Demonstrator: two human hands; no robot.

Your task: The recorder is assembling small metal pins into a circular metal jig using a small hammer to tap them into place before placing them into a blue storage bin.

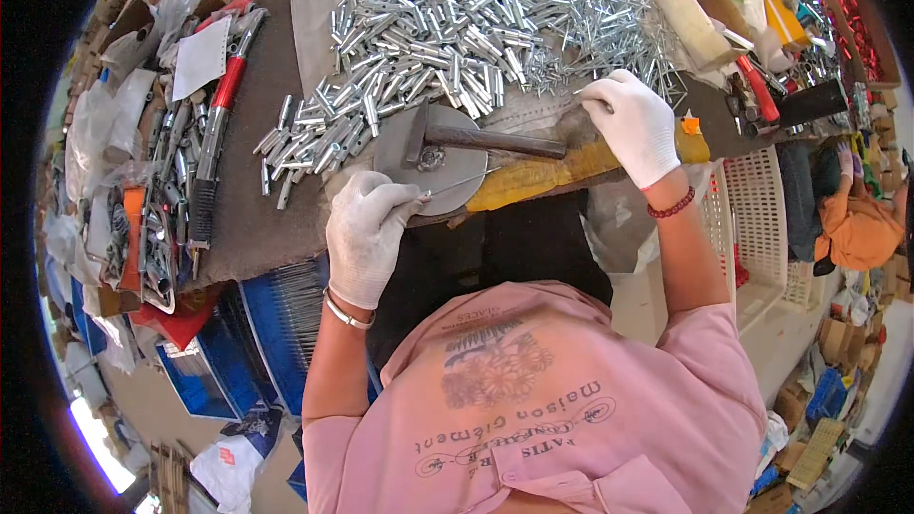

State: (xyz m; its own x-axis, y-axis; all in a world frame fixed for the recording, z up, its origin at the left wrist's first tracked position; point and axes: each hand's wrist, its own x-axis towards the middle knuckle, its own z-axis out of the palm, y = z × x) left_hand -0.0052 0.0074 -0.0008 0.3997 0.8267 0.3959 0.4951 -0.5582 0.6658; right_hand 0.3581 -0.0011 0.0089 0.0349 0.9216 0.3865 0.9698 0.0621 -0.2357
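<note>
My left hand (365, 233), in a white glove, pinches a thin metal pin (465, 181) at the near edge of a round grey plate (465, 192). The pin points to the right over the plate; a small shiny end shows at my fingertips. Across the plate lies a hammer (495, 141), its dark head to the left and its wooden handle to the right. My right hand (636, 124), also gloved, has its fingers closed beside a pile of thin metal pins (619, 33); whatever is between the fingertips is too small to make out.
Short metal tubes (428, 29) are heaped at the back of the bench. Yellow cloth (543, 176) runs along its front edge. Tools (214, 114) and bags crowd the left side. A white plastic crate (752, 200) stands at right, with another person (857, 219) beyond.
</note>
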